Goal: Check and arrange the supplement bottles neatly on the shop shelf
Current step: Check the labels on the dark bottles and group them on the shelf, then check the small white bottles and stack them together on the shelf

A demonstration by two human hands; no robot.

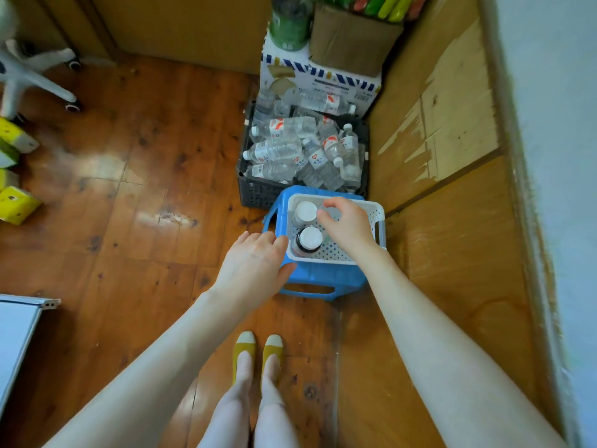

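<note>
Both hands are down at the white perforated basket (376, 209), which sits on a blue plastic stool (319, 281). My left hand (255, 263) lies flat with relaxed fingers on the stool's left edge, fingertips against the basket's left wall, gripping nothing. My right hand (347, 224) hovers over the middle of the basket with loosely curled fingers. I see nothing in it, and the thumb is just beside the far bottle's cap.

Two supplement bottles stand upright along the basket's left side, both white-capped: the far bottle (304, 212) at the back left corner, the near bottle (309, 239) touching it at the front left. The basket's right half is bare mesh.

A wooden wall panel (452, 221) runs close along the stool's right side. A dark crate (258, 193) of water bottles (281, 150) butts against its far edge. Open wooden floor (129, 189) spreads to the left. My yellow shoes (258, 350) stand near the stool's front edge.
</note>
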